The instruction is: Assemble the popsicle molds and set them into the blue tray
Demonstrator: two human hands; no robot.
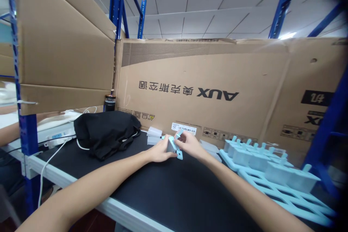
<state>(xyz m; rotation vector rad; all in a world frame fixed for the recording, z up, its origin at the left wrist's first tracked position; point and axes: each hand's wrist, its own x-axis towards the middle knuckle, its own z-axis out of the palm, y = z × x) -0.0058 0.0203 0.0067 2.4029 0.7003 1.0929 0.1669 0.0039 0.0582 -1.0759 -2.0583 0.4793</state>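
While both arms reach fwd, left hand & right hand grip light-blue mould piece together

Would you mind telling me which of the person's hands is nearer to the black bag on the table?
The left hand. It lies just right of the black bag, while the right hand is farther right; both hold a light-blue piece.
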